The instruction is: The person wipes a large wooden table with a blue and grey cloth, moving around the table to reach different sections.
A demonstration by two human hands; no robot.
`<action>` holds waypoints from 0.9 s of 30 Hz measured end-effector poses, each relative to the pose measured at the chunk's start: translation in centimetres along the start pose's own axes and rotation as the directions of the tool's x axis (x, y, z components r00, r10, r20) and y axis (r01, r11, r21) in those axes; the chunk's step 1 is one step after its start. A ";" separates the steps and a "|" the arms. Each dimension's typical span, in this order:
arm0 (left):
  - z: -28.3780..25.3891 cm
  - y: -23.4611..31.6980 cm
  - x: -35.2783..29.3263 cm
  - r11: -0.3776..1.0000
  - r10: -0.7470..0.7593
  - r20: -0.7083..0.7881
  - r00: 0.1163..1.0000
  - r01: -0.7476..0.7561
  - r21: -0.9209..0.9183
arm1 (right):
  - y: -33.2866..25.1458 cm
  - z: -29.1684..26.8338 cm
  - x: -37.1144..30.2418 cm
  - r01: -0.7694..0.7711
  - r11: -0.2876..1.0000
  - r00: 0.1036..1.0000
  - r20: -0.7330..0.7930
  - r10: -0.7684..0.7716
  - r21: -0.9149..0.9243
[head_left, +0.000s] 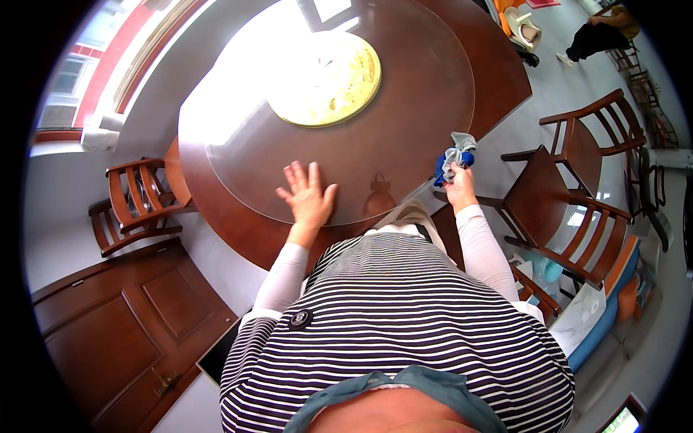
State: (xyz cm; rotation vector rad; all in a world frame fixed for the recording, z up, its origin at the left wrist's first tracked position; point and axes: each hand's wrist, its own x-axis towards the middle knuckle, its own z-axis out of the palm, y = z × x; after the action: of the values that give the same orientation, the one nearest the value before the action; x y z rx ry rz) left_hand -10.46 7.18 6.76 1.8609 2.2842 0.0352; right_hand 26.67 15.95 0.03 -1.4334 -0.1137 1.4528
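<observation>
Here's the bare left hand, open with fingers splayed over the near side of the round clear-glass tabletop, while the bare right hand grips a crumpled grey-and-blue cloth at the tabletop's right edge, and farther across it sits a round yellow disc, its markings glare-washed, unreadable.
</observation>
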 end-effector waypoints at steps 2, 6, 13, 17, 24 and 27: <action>0.5 -3.2 -0.8 0.995 -0.075 0.071 0.995 0.071 0.065 | -0.2 0.0 0.1 -0.003 1.000 1.000 0.009 0.003 -0.030; 3.0 -2.3 -1.4 0.987 -0.156 0.051 0.986 0.158 -0.036 | -0.1 0.5 -0.7 0.008 0.996 1.000 -0.004 -0.008 -0.091; 3.2 5.0 -1.1 0.946 -0.297 0.160 0.941 0.313 -0.084 | 2.1 1.4 -2.6 0.065 0.993 0.998 -0.014 -0.066 -0.098; 3.7 10.1 -1.0 0.859 -0.281 0.259 0.924 0.363 -0.361 | 3.1 0.5 -1.1 0.160 0.967 0.985 -0.031 -0.170 -0.198; -1.5 4.9 -3.2 0.956 0.080 0.128 0.989 -0.040 -0.290 | 3.0 -0.3 0.8 0.147 0.976 0.988 -0.023 -0.153 -0.163; -1.4 -1.8 -3.0 0.992 -0.014 0.038 0.999 0.019 -0.124 | 2.7 0.3 0.3 0.144 0.983 0.989 -0.019 -0.147 -0.116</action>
State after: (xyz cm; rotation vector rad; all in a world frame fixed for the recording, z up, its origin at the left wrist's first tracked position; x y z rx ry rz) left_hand -11.88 4.01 8.29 1.7662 2.2185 0.1364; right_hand 24.95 15.13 -1.87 -1.5050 -0.2833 1.3247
